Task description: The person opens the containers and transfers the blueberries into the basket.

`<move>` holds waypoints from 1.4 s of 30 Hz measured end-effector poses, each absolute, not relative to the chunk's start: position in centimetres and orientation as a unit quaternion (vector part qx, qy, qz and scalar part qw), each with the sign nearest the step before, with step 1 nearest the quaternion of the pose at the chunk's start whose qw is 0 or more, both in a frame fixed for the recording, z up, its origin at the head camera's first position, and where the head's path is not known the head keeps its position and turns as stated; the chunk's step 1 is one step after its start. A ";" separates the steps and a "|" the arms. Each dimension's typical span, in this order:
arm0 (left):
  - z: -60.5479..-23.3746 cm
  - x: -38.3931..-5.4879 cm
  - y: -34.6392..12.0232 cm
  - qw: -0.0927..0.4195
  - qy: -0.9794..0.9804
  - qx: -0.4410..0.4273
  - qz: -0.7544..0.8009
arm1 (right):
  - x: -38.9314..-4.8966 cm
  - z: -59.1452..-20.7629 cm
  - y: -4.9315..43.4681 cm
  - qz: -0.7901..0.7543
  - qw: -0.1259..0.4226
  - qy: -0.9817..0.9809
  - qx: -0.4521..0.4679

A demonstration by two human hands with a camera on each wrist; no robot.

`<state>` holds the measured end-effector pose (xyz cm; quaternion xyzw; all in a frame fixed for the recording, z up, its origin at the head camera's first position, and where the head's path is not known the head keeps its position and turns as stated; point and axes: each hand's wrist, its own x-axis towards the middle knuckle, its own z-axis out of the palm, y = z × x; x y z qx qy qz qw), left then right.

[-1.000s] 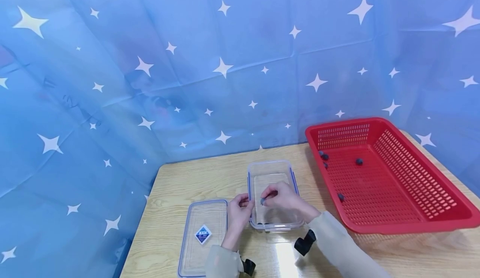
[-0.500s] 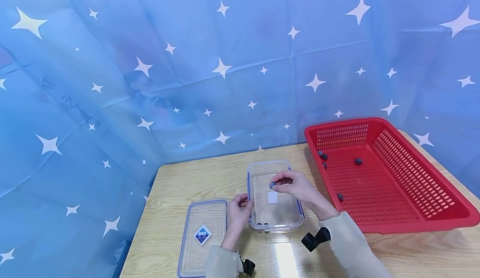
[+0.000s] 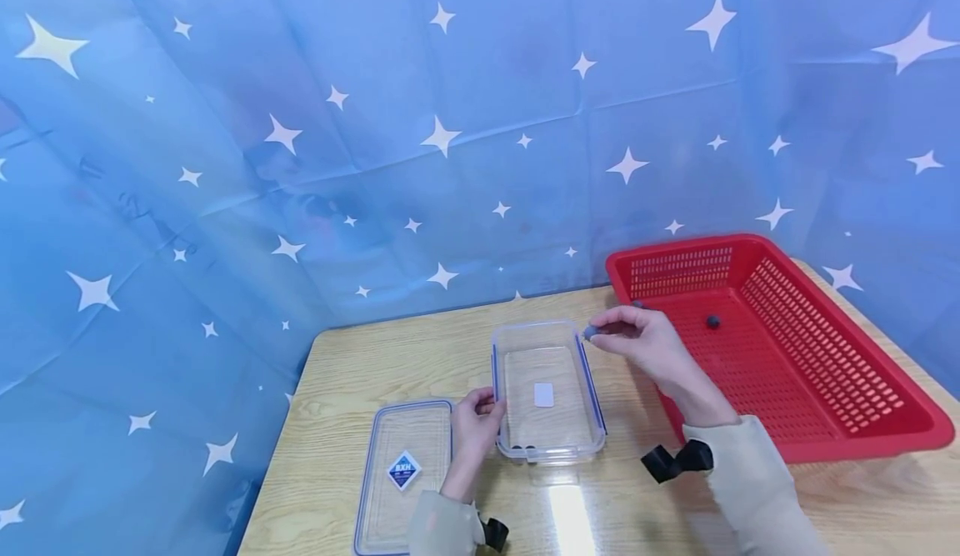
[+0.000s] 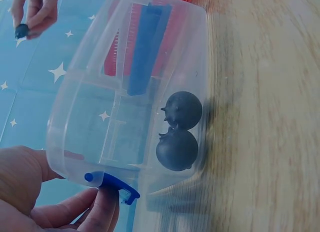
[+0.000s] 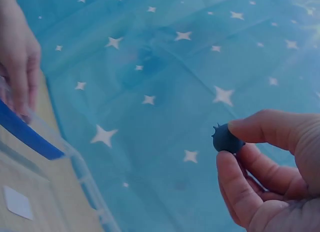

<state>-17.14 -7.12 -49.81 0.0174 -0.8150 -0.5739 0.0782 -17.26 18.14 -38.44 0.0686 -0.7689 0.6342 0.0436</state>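
The right hand (image 3: 654,349) has its thumb and fingers squeezed around a small dark ball (image 3: 591,333) with tiny spikes on it. The ball is held up in the air, out past the palm on the left side, just beside the far right corner of the clear box (image 3: 557,453) as seen from the head. The ball is round, so it has no long side. The box is longer one way, and its long side points away from the person. From the ball, most of the box lies to the left and closer to the person, and the red basket (image 3: 795,423) lies to the right. The left hand (image 3: 476,424) has its fingers bent and holds on to the left side of the box, by a blue clip (image 4: 119,186). It is nearer to the box, and the ball is with the right hand. Inside the box, two more balls (image 4: 177,149) sit side by side at the near end. A white square (image 3: 543,395) shows through the box, and I can't read anything on it. Left of the left hand, a clear lid (image 3: 429,431) lies flat on the counter (image 3: 360,356). Its blue and white sticker (image 3: 404,470) says "BXH"; the smaller writing below is too tiny to read.
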 end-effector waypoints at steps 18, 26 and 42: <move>-49.6 -17.2 -7.1 0.079 -0.817 0.016 -0.570 | -18.2 -36.3 25.5 0.638 0.091 -0.760 0.079; -49.6 -17.2 -7.2 0.077 -0.818 0.008 -0.569 | -18.7 -37.4 28.9 0.671 0.069 -0.736 0.052; -49.8 -17.1 -7.2 0.080 -0.813 0.010 -0.576 | -21.7 -40.9 34.0 0.786 -0.033 -0.606 0.121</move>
